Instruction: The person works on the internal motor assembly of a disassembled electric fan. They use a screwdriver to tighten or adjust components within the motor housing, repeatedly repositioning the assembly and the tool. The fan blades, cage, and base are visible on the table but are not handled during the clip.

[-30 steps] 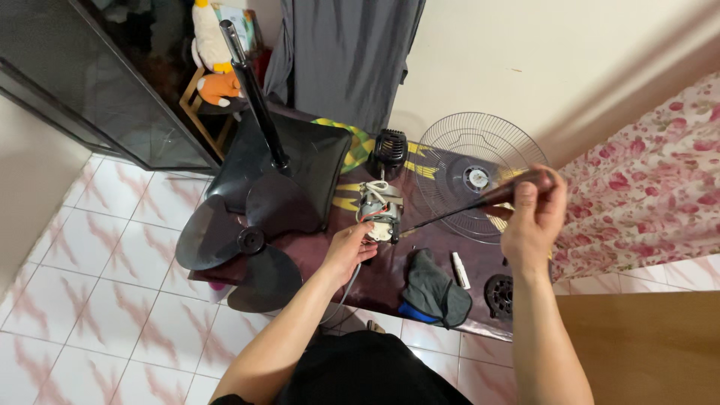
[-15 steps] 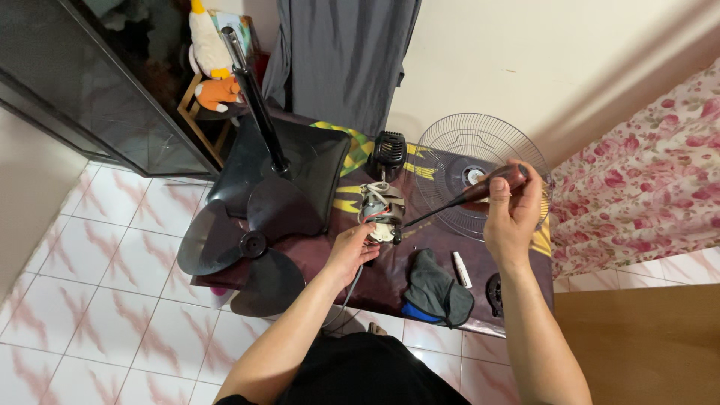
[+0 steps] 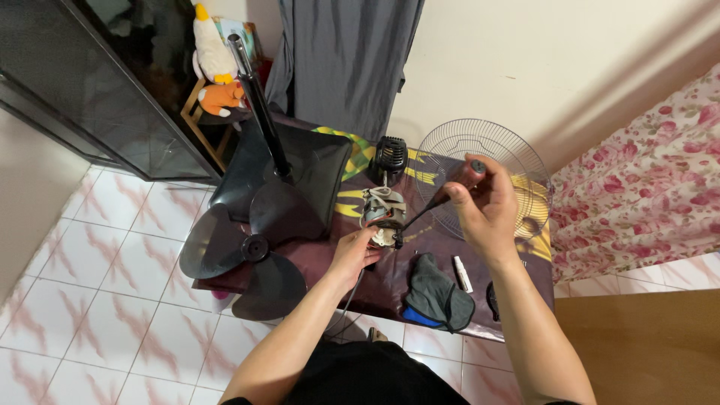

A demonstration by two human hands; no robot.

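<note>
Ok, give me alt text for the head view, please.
The left hand steadies a small fan motor on a dark mat while the right hand holds a screwdriver with its tip at the motor. Black fan blades and a wire grille lie alongside.

One head-worn view looks steeply down from above, close over the person's forearms, facing the low counter (image 3: 390, 289) at 12 o'clock; tiled floor (image 3: 82, 300) fills 8 o'clock.

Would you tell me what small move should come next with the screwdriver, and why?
Probably turn the screwdriver, since its tip sits at the fan motor, which the left hand steadies, and the right hand grips the handle.
</note>
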